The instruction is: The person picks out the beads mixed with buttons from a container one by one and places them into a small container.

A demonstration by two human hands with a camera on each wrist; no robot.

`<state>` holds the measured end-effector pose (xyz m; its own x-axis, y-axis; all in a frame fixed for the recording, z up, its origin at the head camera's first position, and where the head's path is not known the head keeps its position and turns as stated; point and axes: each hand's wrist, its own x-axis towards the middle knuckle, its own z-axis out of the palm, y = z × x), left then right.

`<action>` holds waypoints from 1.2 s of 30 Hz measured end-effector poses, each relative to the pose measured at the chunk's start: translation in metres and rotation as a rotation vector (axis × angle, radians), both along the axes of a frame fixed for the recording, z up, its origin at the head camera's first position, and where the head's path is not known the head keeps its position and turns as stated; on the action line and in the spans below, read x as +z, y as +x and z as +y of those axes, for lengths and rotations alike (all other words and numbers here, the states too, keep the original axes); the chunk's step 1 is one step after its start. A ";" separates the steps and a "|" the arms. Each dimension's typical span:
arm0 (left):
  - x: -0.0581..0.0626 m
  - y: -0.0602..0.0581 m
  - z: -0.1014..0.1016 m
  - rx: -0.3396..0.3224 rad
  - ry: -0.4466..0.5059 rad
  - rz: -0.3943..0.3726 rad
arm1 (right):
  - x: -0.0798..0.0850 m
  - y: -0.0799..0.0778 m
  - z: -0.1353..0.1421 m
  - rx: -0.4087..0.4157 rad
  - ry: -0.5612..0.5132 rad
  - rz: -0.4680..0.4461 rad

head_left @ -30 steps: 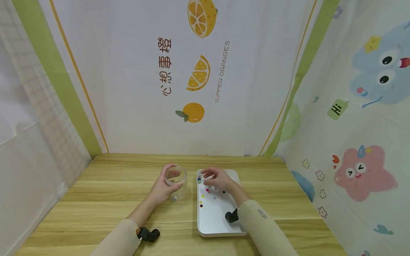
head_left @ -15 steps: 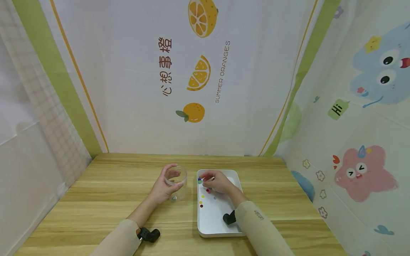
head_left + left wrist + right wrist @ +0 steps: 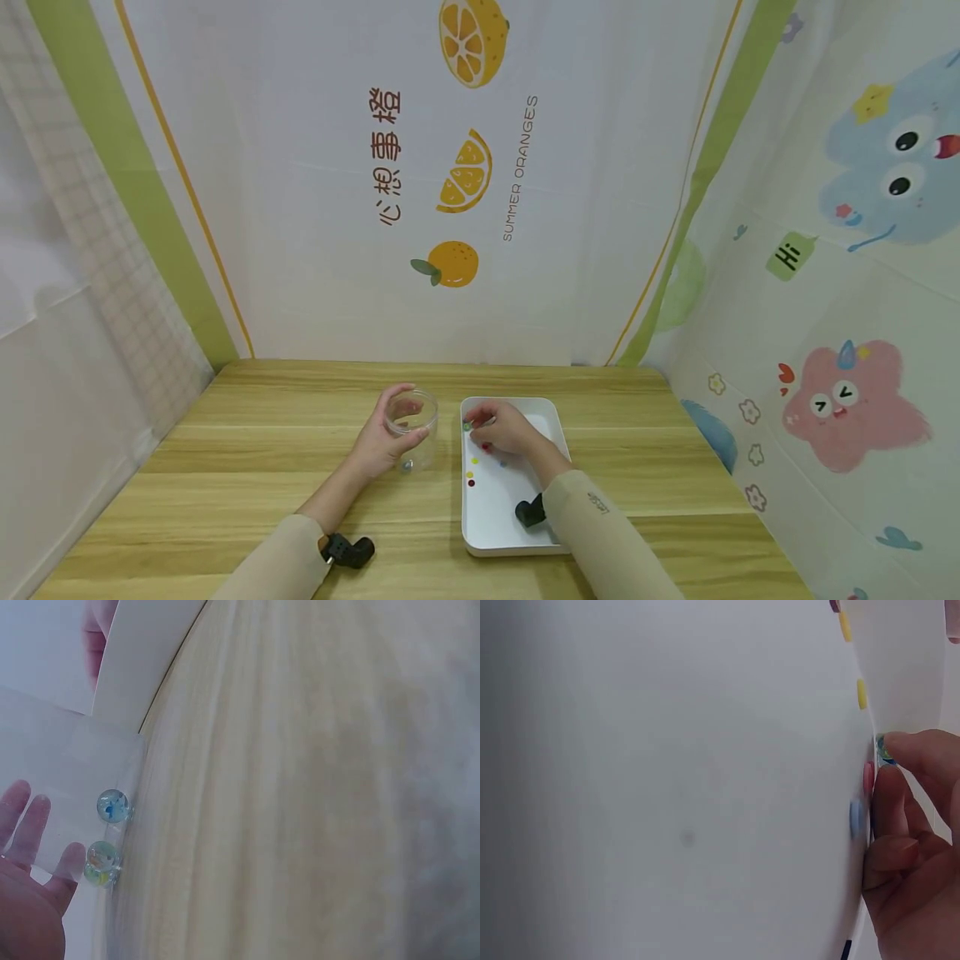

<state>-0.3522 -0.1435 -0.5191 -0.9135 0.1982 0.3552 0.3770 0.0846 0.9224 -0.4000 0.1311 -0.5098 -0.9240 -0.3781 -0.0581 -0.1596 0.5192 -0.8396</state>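
My left hand [image 3: 384, 437] grips a clear jar [image 3: 422, 448] near its open rim, fingers on the far side and thumb on the near side. Several glass marbles [image 3: 112, 805] lie at the jar's bottom in the left wrist view. Over the upper left of a white tray [image 3: 501, 517], my right hand [image 3: 512, 431] pinches a marble [image 3: 886, 747] with blue and green in it between thumb and index finger. A greenish marble [image 3: 467, 426] shows at those fingertips in the head view, by the tray's left wall.
Small flat discs lie in the tray: yellow ones [image 3: 862, 694], a pinkish-red one [image 3: 868, 778], a light blue one [image 3: 856, 819] and a dark red one [image 3: 471, 483]. The tray's raised rim runs beside the jar. A white cloth [image 3: 300, 275] hangs behind the wooden table [image 3: 247, 467].
My right hand has moved slightly left and down to the marbles at the tray's left wall, its fingers closing together. The blue marble there is now covered by fingers. My left hand and the jar stay put.
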 end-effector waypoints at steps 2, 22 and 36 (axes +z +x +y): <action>0.000 0.000 0.000 0.000 -0.004 -0.001 | 0.000 0.000 -0.001 -0.007 0.014 -0.001; 0.006 0.005 0.000 -0.001 -0.003 -0.024 | 0.001 0.004 -0.007 -0.019 0.030 -0.031; 0.003 0.002 0.001 -0.005 -0.002 -0.020 | 0.001 0.004 -0.008 -0.018 0.050 -0.019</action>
